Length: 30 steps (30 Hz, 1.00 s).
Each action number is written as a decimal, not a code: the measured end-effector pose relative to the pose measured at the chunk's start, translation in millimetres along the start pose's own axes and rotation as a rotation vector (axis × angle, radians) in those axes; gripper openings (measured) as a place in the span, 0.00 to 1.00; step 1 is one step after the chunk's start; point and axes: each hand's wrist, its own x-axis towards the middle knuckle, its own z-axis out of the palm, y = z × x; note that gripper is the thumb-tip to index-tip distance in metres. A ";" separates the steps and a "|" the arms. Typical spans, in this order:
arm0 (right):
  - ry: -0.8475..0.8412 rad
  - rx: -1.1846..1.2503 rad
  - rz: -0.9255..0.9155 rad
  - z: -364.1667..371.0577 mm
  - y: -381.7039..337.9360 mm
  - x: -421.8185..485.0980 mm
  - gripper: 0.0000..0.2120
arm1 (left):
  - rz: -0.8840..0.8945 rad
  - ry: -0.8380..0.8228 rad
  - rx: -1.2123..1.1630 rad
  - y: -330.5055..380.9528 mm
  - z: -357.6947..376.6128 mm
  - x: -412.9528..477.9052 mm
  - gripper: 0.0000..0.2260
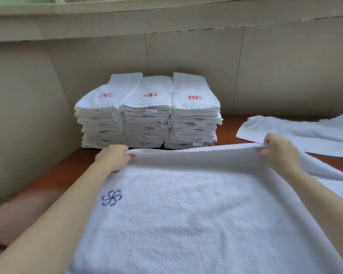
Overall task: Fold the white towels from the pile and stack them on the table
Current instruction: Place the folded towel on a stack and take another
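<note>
One white towel point(196, 214) spread over brown table point(73, 167) before you, blue emblem point(111, 197) near its left edge. Three stacks of folded towels point(149, 115) behind, against wall point(186, 52). Loose towel point(305, 133) at right. Your left hand point(113, 157) and right hand point(279, 149) each pinch white towel's raised far edge at corners.

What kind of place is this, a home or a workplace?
Probably a hotel or laundry linen room, though I cannot be sure. Three stacks of folded towels with the same red logo stand by a tiled wall, and the left hand and right hand grip a blue-logo towel over the table.
</note>
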 end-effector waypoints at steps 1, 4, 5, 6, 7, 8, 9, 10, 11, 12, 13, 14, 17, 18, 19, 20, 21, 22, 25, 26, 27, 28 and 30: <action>0.038 0.034 0.006 -4.9 0.1 -4.3 0.06 | 0.001 -0.021 0.030 -11.0 -5.1 -5.3 0.13; 0.087 0.169 0.156 -18.0 -4.8 -20.1 0.05 | -0.050 0.070 0.052 -42.4 -16.3 -23.3 0.10; 0.085 0.244 0.243 -22.7 -8.9 -26.3 0.04 | -0.069 0.151 0.023 -51.4 -18.4 -31.4 0.09; 0.079 0.311 0.319 -27.1 -12.8 -33.3 0.03 | -0.080 0.242 -0.014 -57.3 -19.2 -41.3 0.07; 0.079 0.346 0.360 -32.0 -18.0 -40.9 0.03 | -0.077 0.338 -0.052 -60.3 -19.0 -51.8 0.06; 0.078 0.343 0.366 -36.6 -23.3 -49.7 0.04 | -0.069 0.424 -0.091 -60.5 -17.1 -63.0 0.07; 0.066 0.320 0.354 -39.7 -27.6 -60.2 0.06 | -0.058 0.495 -0.134 -59.2 -13.0 -74.4 0.09; 0.050 0.288 0.342 -41.6 -31.1 -71.3 0.08 | -0.048 0.556 -0.179 -57.4 -9.2 -85.7 0.10; 0.027 0.254 0.338 -42.3 -33.3 -83.1 0.08 | -0.038 0.601 -0.218 -55.7 -4.5 -96.7 0.11; 0.006 0.225 0.340 -42.3 -33.8 -94.5 0.08 | -0.030 0.635 -0.246 -55.0 0.4 -107.3 0.12; -0.004 0.211 0.352 -42.4 -32.4 -104.2 0.07 | -0.020 0.658 -0.268 -55.6 5.4 -116.6 0.14; -0.002 0.217 0.377 -42.9 -29.7 -111.9 0.07 | -0.009 0.667 -0.288 -57.5 10.7 -125.2 0.15; 0.047 0.296 0.475 -49.0 -20.6 -123.1 0.09 | 0.028 0.624 -0.346 -68.0 23.0 -145.1 0.21; 0.059 0.313 0.496 -52.2 -19.2 -125.1 0.08 | 0.038 0.599 -0.352 -73.1 26.1 -150.4 0.22; 0.068 0.318 0.500 -55.0 -18.9 -127.3 0.08 | 0.042 0.570 -0.354 -78.9 28.6 -155.3 0.22; 0.071 0.314 0.492 -57.5 -19.7 -129.3 0.07 | 0.039 0.538 -0.356 -84.5 30.8 -159.3 0.22; 0.069 0.303 0.479 -59.7 -20.7 -131.3 0.07 | 0.027 0.501 -0.358 -89.5 32.1 -163.0 0.20; 0.059 0.286 0.462 -61.8 -22.0 -133.3 0.06 | 0.008 0.464 -0.358 -93.3 32.2 -166.1 0.19; 0.014 0.171 0.364 -66.8 -22.0 -136.7 0.06 | -0.055 0.351 -0.280 -96.8 26.8 -172.0 0.15; -0.001 0.117 0.323 -68.3 -20.3 -136.9 0.07 | -0.070 0.311 -0.224 -95.2 23.0 -174.1 0.14; -0.017 0.068 0.281 -69.3 -18.4 -137.3 0.08 | -0.090 0.276 -0.157 -92.2 18.6 -175.9 0.13; -0.036 0.033 0.240 -69.6 -16.4 -138.1 0.07 | -0.118 0.249 -0.081 -87.6 13.7 -177.8 0.12; -0.078 -0.002 0.175 -69.3 -11.8 -139.1 0.06 | -0.176 0.215 0.087 -73.0 3.5 -180.0 0.12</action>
